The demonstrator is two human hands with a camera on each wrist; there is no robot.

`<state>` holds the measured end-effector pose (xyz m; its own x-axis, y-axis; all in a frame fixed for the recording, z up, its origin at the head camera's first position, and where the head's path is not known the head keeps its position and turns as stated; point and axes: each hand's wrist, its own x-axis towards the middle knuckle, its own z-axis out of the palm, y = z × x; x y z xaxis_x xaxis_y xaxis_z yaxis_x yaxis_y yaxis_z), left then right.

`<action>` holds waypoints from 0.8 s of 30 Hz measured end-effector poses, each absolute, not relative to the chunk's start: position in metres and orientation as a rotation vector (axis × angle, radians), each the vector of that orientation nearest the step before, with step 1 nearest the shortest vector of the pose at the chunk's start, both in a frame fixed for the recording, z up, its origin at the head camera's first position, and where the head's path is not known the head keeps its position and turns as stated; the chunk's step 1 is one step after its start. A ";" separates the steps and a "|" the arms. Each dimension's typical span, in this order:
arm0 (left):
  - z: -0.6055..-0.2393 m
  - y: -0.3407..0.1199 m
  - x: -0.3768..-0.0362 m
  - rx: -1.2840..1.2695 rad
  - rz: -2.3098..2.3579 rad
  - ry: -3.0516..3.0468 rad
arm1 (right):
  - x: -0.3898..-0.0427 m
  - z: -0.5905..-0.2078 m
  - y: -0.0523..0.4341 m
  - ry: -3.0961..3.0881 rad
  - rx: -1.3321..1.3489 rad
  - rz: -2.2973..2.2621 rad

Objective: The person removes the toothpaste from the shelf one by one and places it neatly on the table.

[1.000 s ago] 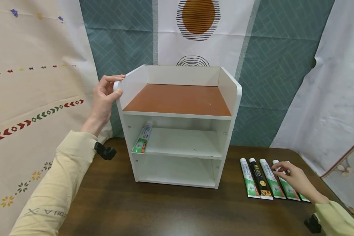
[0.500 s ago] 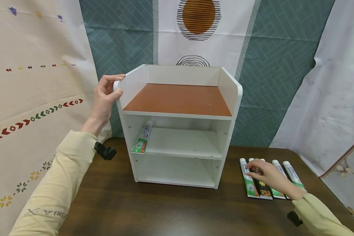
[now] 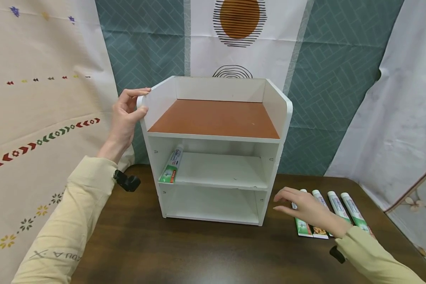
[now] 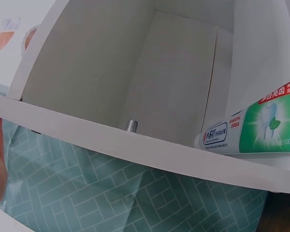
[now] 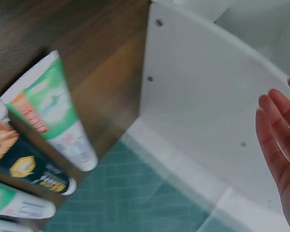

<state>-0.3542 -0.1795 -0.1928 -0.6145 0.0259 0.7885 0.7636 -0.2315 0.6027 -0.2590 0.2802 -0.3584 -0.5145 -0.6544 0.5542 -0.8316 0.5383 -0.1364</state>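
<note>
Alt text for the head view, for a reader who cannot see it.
A left hand grips the top corner of a white shelf unit holding one toothpaste tube; the right hand hovers open over a row of tubes on the dark table.

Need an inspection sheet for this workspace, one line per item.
Surface: dark wood table.
Job's things: white shelf unit, one tube on its middle shelf; row of tubes on the table right of it.
Clutter: nothing seen.
Grippers: left hand grips the unit's top left edge; right hand open over the row's left end.
Cables: nothing seen.
Surroundings: patterned cloths hang behind and beside.
</note>
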 end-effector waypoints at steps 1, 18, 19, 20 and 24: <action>-0.193 -0.179 -0.354 -0.946 -1.893 -1.526 | -0.259 -0.357 0.277 -2.325 1.231 0.547; -0.193 -0.182 -0.355 -0.933 -1.876 -1.535 | -0.262 -0.330 0.217 -2.170 1.406 0.512; -0.193 -0.182 -0.355 -0.935 -1.878 -1.534 | -0.264 -0.328 0.213 -2.163 1.404 0.513; -0.193 -0.181 -0.354 -0.937 -1.882 -1.533 | -0.265 -0.327 0.210 -2.151 1.408 0.515; -0.193 -0.181 -0.354 -0.942 -1.891 -1.534 | -0.272 -0.322 0.196 -2.116 1.411 0.538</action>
<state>-0.3535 -0.1807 -0.1929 -0.6200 0.0280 0.7841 0.7614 -0.2195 0.6099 -0.2724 0.1956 -0.3218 -0.3095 -0.7135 0.6285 -0.9272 0.3732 -0.0329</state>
